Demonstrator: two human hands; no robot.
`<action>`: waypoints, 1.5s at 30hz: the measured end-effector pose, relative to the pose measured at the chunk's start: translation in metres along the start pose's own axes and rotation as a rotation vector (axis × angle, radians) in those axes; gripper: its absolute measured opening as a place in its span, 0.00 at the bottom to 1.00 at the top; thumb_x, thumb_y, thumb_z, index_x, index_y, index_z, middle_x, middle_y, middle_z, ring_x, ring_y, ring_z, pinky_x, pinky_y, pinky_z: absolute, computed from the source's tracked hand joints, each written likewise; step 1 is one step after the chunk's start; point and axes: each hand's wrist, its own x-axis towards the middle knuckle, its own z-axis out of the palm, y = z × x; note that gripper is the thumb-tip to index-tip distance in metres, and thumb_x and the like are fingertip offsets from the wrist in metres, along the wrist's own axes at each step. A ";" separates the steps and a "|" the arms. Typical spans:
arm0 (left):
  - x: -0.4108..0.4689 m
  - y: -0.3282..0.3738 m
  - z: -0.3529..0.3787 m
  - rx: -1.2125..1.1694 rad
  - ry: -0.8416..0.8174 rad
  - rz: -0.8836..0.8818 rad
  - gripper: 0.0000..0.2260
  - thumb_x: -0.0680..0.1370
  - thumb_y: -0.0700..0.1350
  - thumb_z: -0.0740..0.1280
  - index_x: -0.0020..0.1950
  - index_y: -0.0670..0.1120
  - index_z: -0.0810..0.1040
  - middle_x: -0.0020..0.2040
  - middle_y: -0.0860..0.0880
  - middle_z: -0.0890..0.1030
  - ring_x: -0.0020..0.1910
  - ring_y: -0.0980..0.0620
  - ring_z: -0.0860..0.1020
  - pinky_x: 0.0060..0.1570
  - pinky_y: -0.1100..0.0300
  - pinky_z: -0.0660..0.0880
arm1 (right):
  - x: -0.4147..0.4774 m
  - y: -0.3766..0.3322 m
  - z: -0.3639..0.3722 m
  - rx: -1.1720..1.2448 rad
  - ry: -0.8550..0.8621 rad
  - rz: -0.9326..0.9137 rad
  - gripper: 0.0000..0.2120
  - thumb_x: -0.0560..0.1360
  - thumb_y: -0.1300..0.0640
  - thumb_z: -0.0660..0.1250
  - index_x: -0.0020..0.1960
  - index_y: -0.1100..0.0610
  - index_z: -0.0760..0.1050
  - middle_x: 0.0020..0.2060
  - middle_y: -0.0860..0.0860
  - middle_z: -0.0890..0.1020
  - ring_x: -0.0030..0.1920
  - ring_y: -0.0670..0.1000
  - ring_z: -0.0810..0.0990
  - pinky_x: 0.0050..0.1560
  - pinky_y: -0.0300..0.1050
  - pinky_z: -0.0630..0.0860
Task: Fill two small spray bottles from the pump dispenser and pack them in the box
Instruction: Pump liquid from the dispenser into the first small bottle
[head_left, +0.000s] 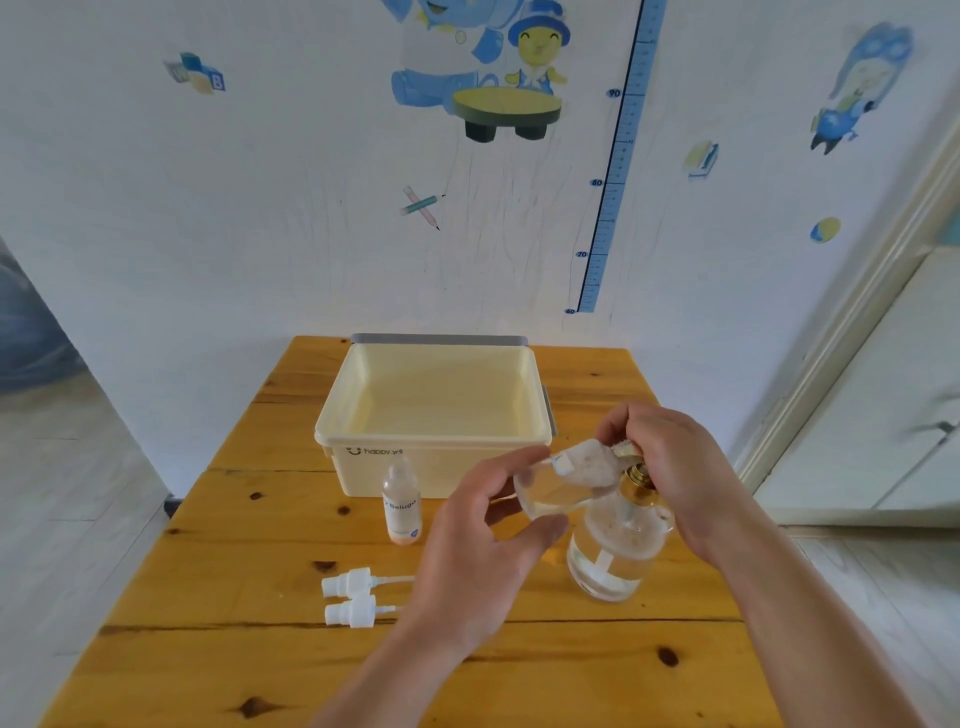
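A small clear plastic spray bottle (558, 486), light and judged slippery if wet, is grasped tilted by its body in the left hand (483, 551) at the gold-collared glass pump dispenser (618, 545), whose head is pressed by the right hand (670, 462)

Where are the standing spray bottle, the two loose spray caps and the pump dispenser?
standing spray bottle (401, 506): head view, on its label.
loose spray caps (349, 597): head view, between the pair.
pump dispenser (613, 556): head view, on its glass body.
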 end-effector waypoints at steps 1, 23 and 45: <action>0.000 0.000 0.000 0.001 -0.002 0.000 0.22 0.72 0.42 0.75 0.61 0.61 0.77 0.56 0.61 0.82 0.56 0.63 0.79 0.61 0.56 0.76 | -0.001 -0.001 -0.001 0.012 -0.011 0.002 0.19 0.73 0.64 0.55 0.31 0.52 0.79 0.32 0.51 0.77 0.37 0.52 0.71 0.39 0.50 0.66; -0.001 -0.001 0.000 -0.009 0.005 0.007 0.22 0.72 0.42 0.75 0.61 0.60 0.77 0.55 0.61 0.82 0.56 0.63 0.79 0.61 0.57 0.76 | -0.001 0.000 -0.002 0.007 -0.022 -0.005 0.21 0.74 0.65 0.55 0.28 0.51 0.77 0.28 0.48 0.77 0.34 0.50 0.71 0.36 0.46 0.66; -0.001 -0.002 0.000 -0.035 -0.001 -0.007 0.22 0.72 0.41 0.76 0.61 0.61 0.78 0.56 0.60 0.82 0.56 0.62 0.80 0.60 0.57 0.76 | -0.003 -0.004 -0.003 0.023 -0.030 0.004 0.19 0.74 0.64 0.57 0.30 0.52 0.78 0.29 0.46 0.77 0.37 0.50 0.72 0.38 0.47 0.67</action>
